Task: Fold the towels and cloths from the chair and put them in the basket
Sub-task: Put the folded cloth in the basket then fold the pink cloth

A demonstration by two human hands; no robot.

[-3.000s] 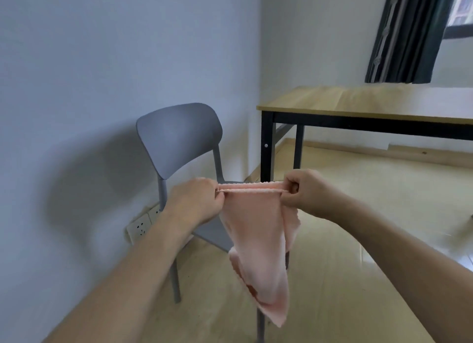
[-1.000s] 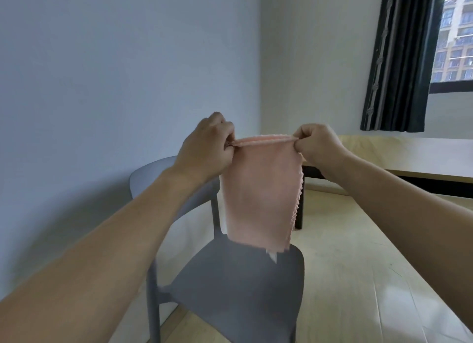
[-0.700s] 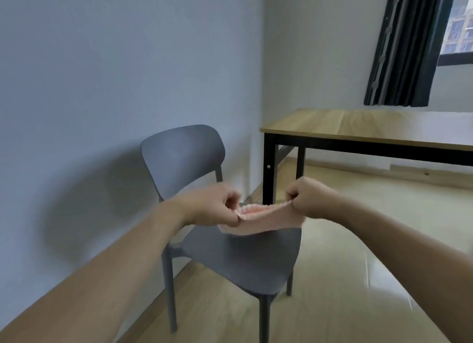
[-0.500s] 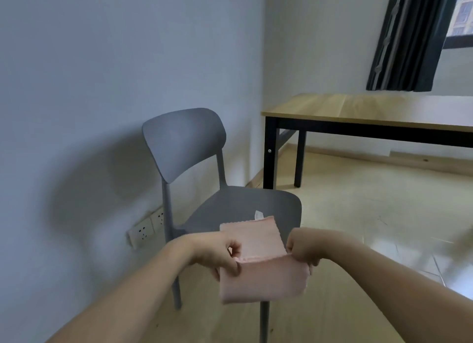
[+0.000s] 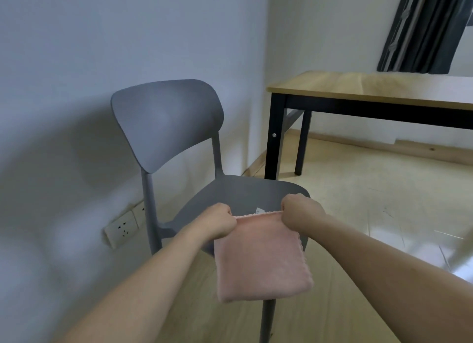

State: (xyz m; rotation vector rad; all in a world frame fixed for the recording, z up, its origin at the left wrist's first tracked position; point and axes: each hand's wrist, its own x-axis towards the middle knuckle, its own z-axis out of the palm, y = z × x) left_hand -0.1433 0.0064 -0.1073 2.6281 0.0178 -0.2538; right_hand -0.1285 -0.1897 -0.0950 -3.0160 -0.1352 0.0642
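Pink cloth held folded in front of the chair

Left hand pinches the top left corner of the cloth; right hand pinches the top right corner, both with fingers curled. The cloth hangs doubled below the hands, over the front edge of the chair seat, its fold at the bottom. A small white tag shows at the top edge. Right of the chair stands a wood worktop; a wall socket sits left of the chair
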